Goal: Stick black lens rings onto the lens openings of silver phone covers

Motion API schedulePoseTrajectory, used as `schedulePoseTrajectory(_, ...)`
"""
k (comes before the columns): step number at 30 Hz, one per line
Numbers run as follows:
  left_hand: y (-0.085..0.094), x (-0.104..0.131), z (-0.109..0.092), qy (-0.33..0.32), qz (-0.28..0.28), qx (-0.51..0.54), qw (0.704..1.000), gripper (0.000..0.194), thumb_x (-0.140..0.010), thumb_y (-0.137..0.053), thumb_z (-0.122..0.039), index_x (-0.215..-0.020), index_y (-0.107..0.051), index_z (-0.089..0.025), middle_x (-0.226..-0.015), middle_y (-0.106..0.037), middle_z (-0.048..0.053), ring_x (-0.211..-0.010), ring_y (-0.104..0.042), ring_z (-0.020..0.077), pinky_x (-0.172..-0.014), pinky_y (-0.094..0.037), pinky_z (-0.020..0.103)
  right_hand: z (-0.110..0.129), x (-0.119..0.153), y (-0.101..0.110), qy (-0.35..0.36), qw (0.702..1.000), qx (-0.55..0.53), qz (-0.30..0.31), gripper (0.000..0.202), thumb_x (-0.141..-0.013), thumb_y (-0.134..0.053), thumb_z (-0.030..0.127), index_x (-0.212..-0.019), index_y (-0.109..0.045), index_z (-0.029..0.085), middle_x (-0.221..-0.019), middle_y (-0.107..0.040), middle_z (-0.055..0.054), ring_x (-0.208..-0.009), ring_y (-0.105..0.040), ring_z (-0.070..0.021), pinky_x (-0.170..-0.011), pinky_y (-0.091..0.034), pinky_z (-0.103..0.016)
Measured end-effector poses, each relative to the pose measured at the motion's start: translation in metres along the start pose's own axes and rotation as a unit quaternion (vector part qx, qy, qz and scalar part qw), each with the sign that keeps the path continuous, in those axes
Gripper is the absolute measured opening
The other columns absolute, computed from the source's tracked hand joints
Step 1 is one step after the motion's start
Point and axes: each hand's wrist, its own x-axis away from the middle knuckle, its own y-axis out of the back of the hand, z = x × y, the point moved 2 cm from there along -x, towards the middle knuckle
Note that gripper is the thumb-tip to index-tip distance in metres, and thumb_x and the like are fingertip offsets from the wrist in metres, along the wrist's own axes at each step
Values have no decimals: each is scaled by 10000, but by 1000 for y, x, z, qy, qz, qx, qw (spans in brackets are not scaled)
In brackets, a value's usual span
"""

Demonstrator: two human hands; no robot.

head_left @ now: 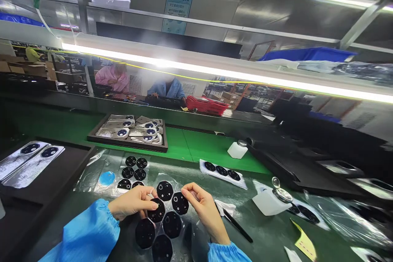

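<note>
A clear plastic sheet bearing several round black discs is held between both hands above the green bench. My left hand pinches its left side, the thumb resting on one disc. On the upper right, my right hand grips the sheet's edge beside another disc, with thumb and forefinger together. Behind my left hand lies a second clear sheet with black discs and a round blue piece. A white strip with three black discs lies further back to the right.
Phone back covers fill a black tray at the back left; two more covers lie far left. White bottles, black tweezers and yellow paper are at right. People sit beyond the lamp.
</note>
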Motion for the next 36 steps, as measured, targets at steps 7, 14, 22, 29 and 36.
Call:
schedulePoseTrajectory(7, -14, 13, -19, -18, 112, -79, 990, 274, -732, -777, -336, -941, -687, -182, -507, -499, -88, -433, -345, 57, -428, -229, 191, 29, 14, 6, -3, 993, 50, 106, 446, -701, -767, 371, -1128, -696, 263, -1034, -710, -6, -592, -449, -114, -574, -362, -257)
schedulePoseTrajectory(14, 0, 18, -22, -32, 117, 6, 993, 497, -777, -723, -513, -1132, -616, -182, -738, -688, 11, -542, -562, 110, -486, -414, 196, 31, 16, 0, -38, 989, -71, 126, 336, -728, -756, 506, -721, -713, 173, -656, -617, -1, -635, -524, -138, -596, -398, -247)
schedulePoseTrajectory(22, 46, -25, -34, -70, -121, 61, 988, 326, -877, -677, -384, -1097, -585, -162, -959, -669, 35, -821, -661, 156, -759, -568, 325, -15, -4, -1, -105, 984, -136, -41, 494, -722, -659, 646, -961, -610, 218, -774, -626, -1, -400, -284, -45, -365, -197, -216)
schedulePoseTrajectory(29, 79, -96, -38, -11, -230, -6, 973, 313, -939, -611, -337, -1196, -585, -161, -1180, -621, 80, -985, -641, 209, -834, -562, 409, -28, -17, -16, -113, 991, -48, 61, 493, -676, -658, 678, -808, -595, 208, -620, -640, 2, -403, -508, -128, -380, -304, -227)
schedulePoseTrajectory(36, 80, -117, -33, 9, -241, 11, 970, 313, -937, -613, -337, -1195, -588, -161, -1192, -619, 82, -1003, -639, 215, -847, -559, 418, -14, -42, 22, -50, 991, 114, -41, 302, -756, -646, 534, -688, -586, 246, -589, -618, 3, -580, -528, -175, -540, -304, -259)
